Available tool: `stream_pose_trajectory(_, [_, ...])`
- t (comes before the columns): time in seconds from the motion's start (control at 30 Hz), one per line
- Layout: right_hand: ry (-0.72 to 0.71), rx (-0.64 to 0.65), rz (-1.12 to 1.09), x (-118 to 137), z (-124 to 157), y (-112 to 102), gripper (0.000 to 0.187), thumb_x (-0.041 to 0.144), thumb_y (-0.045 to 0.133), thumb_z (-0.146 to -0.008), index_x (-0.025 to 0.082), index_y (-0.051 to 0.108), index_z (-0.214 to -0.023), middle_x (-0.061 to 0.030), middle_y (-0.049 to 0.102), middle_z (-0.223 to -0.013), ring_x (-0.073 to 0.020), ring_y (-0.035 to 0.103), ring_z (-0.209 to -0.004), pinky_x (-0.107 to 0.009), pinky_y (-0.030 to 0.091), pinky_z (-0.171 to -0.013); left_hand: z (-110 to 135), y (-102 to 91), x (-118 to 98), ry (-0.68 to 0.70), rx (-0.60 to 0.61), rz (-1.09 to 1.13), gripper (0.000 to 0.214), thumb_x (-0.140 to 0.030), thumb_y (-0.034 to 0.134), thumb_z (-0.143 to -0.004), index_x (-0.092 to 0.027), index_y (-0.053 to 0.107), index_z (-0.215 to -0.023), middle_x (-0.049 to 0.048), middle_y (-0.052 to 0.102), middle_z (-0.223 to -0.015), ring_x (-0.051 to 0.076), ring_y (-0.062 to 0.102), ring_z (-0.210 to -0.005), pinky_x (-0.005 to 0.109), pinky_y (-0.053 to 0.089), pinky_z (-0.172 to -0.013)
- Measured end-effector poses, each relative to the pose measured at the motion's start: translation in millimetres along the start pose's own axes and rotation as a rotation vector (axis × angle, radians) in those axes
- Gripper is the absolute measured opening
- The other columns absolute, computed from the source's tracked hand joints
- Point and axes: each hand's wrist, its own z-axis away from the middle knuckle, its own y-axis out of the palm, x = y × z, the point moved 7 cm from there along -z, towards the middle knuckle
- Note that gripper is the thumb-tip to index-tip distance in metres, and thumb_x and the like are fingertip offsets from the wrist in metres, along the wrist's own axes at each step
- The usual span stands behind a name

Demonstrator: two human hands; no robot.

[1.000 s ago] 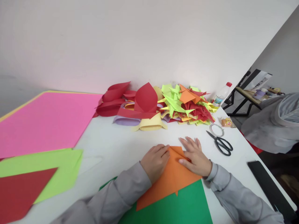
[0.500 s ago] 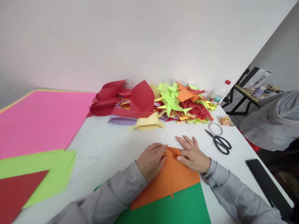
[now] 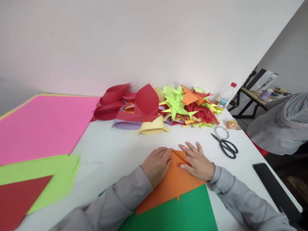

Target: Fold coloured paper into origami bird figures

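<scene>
A folded sheet of orange paper (image 3: 178,175) lies over a green sheet (image 3: 190,211) on the table. At the paper's upper left edge, my left hand (image 3: 157,163) has its fingers pressed together and curled on it, holding it down. My right hand (image 3: 198,162) rests on the upper right side with its fingers spread, the thumb lying on the paper. Creases run near the top edge between both hands. A small orange point sticks out below the lower edge. The paper's left part is partly hidden by my left forearm.
Left are pink (image 3: 50,125), lime (image 3: 64,179) and red (image 3: 21,199) sheets. Folded red paper shapes (image 3: 146,99) and a heap of paper pieces (image 3: 178,104) line the wall. Scissors (image 3: 225,146), a tape roll (image 3: 221,132), a wrapped snack (image 3: 232,124) and a bottle (image 3: 226,96) stand right; a person (image 3: 279,122) sits beyond.
My right hand has shifted slightly left over the orange paper, its fingers spreading wider. My left hand stays at the upper left edge. The view has moved a little.
</scene>
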Motion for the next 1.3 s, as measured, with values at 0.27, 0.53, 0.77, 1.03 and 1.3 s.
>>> stream_pose_trajectory(0.27, [-0.024, -0.07, 0.063, 1.9, 1.5, -2.2, 0.048, 0.055, 0.037, -0.095, 0.018, 0.064, -0.11, -0.0093, 0.032, -0.152, -0.0336, 0.022, -0.141, -0.07, 0.013, -0.107, 6.5, 11.2, -22.8, 0.328, 0.041, -0.042, 0.044, -0.003, 0.032, -0.085, -0.001, 0.047, -0.127, 0.0207, 0.065, -0.117, 0.025, 0.059, -0.116, 0.038, 0.053, -0.094])
stream_pose_trajectory(0.53, [-0.046, -0.219, 0.134, 0.7, 19.8, -4.8, 0.052, 0.059, 0.042, -0.091, 0.023, 0.056, -0.126, -0.0131, 0.045, -0.143, -0.0346, 0.031, -0.136, -0.067, 0.013, -0.108, 5.6, 11.0, -21.6, 0.28, 0.077, -0.05, 0.042, -0.006, 0.033, -0.086, -0.001, 0.049, -0.125, 0.0221, 0.065, -0.117, 0.027, 0.06, -0.114, 0.04, 0.055, -0.093])
stream_pose_trajectory(0.77, [-0.123, -0.352, 0.209, 14.8, 27.8, -8.0, 0.047, 0.054, 0.046, -0.092, 0.018, 0.062, -0.118, -0.0156, 0.055, -0.133, -0.0327, 0.039, -0.132, -0.064, 0.013, -0.11, 6.2, 6.1, -20.5, 0.297, 0.073, -0.019, 0.044, -0.003, 0.034, -0.085, -0.004, 0.05, -0.126, 0.0201, 0.067, -0.115, 0.027, 0.061, -0.113, 0.041, 0.055, -0.092])
stream_pose_trajectory(1.03, [-0.132, -0.462, 0.185, 13.1, 28.8, -13.1, 0.037, 0.046, 0.05, -0.092, 0.017, 0.067, -0.107, -0.0137, 0.064, -0.12, -0.0304, 0.048, -0.124, -0.059, 0.02, -0.111, 15.5, 16.5, -16.5, 0.296, 0.118, -0.018, 0.048, -0.003, 0.033, -0.086, -0.006, 0.048, -0.132, 0.0186, 0.063, -0.124, 0.027, 0.054, -0.121, 0.042, 0.05, -0.098])
stream_pose_trajectory(1.3, [-0.155, -0.465, 0.187, 13.9, 27.6, -9.8, 0.034, 0.041, 0.048, -0.093, 0.016, 0.067, -0.107, -0.0126, 0.066, -0.115, -0.0289, 0.052, -0.119, -0.056, 0.026, -0.11, 24.7, 34.8, -12.8, 0.257, 0.25, -0.101, 0.053, -0.002, 0.032, -0.082, -0.012, 0.053, -0.13, 0.0128, 0.056, -0.135, 0.027, 0.043, -0.131, 0.044, 0.04, -0.105])
